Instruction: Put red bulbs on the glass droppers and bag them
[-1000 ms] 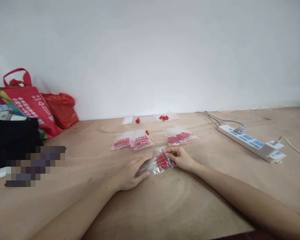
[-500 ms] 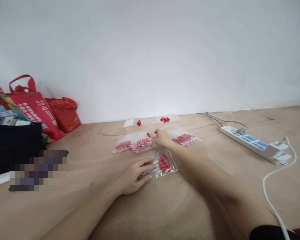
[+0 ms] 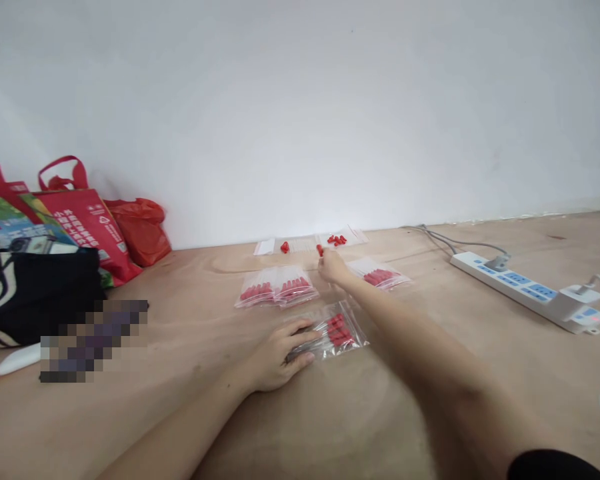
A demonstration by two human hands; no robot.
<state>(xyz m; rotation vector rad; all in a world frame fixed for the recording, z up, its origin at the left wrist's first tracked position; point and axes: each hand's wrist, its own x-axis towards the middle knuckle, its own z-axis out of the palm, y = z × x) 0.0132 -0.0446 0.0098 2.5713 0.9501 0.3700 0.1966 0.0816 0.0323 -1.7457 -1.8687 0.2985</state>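
My left hand (image 3: 283,357) lies with fingers spread on a clear zip bag (image 3: 357,333), pressing its left part to the table. Inside that bag is a stack of red rubber bulbs (image 3: 339,330), seemingly on clear tubes. Farther forward, my right hand (image 3: 335,268) pinches a small red-ended piece (image 3: 320,250), which looks like a dropper; its lower part is hidden by the fingers. That hand is just short of the back row, where a bag of thin clear tubes (image 3: 303,245) lies beside several loose red bulbs (image 3: 337,240).
Two overlapping bags of red-ended droppers (image 3: 275,288) lie left of my right hand, another bag (image 3: 380,275) to its right. A white power strip (image 3: 525,290) with cables sits at right. Red shopping bags (image 3: 87,227) and a black cloth item (image 3: 40,290) stand at left. A wall (image 3: 330,120) closes the back.
My right hand has moved the red-ended piece forward and slightly right, from beside the middle bags toward the back row. My left hand stays on the front bag. The view has shifted slightly.
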